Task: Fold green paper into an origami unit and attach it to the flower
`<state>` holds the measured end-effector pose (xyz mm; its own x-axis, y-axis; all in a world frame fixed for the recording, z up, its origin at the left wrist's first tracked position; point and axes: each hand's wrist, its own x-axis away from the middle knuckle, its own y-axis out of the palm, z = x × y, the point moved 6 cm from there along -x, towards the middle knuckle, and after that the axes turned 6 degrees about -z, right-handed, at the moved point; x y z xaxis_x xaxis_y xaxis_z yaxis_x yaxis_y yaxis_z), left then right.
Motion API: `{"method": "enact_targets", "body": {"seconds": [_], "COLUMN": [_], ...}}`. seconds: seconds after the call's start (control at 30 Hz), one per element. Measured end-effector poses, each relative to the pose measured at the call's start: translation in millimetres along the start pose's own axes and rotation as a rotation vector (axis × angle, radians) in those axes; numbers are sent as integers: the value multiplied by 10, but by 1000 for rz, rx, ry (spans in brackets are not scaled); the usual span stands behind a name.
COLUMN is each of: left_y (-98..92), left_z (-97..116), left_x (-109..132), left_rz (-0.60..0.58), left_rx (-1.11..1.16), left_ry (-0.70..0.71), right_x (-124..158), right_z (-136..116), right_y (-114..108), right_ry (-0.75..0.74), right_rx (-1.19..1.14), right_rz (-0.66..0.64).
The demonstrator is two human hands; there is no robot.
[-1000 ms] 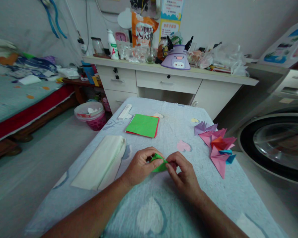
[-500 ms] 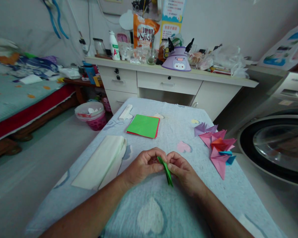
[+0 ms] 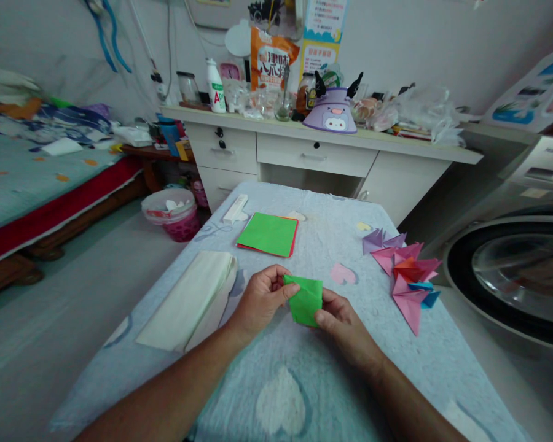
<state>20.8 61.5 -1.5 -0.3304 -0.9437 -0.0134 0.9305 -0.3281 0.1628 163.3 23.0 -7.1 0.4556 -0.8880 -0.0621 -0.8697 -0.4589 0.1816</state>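
At the near middle of the table (image 3: 350, 387), between two bare hands: one green square (image 3: 306, 302), creased, its face turned toward the viewer, smaller than the sheets in the stack beyond. Left hand (image 3: 263, 299): thumb laid over the square's upper left corner, the other fingers curled behind, pinching the paper. Right hand (image 3: 345, 319): thumb on the front near the lower right corner, fingers behind the right edge, likewise clamped on the paper. Whether the square's lower edge touches the cloth, cannot tell. Beyond the hands, slightly left: one stack of square sheets (image 3: 267, 233), green uppermost, red showing at the edges. Farther back and left: one narrow white box (image 3: 235, 209). Left of the left hand, lying apart from it: one long pale packet (image 3: 191, 301). Toward the right edge: a cluster of pointed folded papers, comprising purple (image 3: 378, 243), pink (image 3: 408, 299), red-orange (image 3: 406, 270) and blue (image 3: 429, 297) pieces, several overlapping. Cloth: pale blue, printed with hearts. Behind the table: one white desk (image 3: 317, 153), bearing a white bottle (image 3: 215, 86), an orange bag (image 3: 271, 61), a purple visor (image 3: 332, 110) and clear plastic. Left, on the floor: one pink bin (image 3: 180, 226). Right: one washing machine (image 3: 529, 184).
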Motion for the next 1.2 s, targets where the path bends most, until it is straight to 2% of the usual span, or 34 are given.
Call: {"method": "enact_targets", "body": {"seconds": [0.17,0.27,0.37,0.6,1.03,1.2], "left_y": [94,229,313,192,100,107], "left_z": [-49,-86,-122,-105,-41,-2], "left_x": [10,24,43,38,36,38], "left_rz": [-68,-189,-277,-162,-63,-63], "left_rx": [73,132,87,-186,-195,-214], "left_ry": [6,-25,-62,17,60,70], "right_x": [-29,-31,-25,3,-7,-9], "right_z": [98,121,123,165,113,89], "right_y": [-33,-75,-89,-79,29,50], "right_ry": [39,58,72,85,105,102], "right_rx": [-53,-82,-97,-83,-55,-23], "right_rz": [69,118,127,86,12,-17]}}
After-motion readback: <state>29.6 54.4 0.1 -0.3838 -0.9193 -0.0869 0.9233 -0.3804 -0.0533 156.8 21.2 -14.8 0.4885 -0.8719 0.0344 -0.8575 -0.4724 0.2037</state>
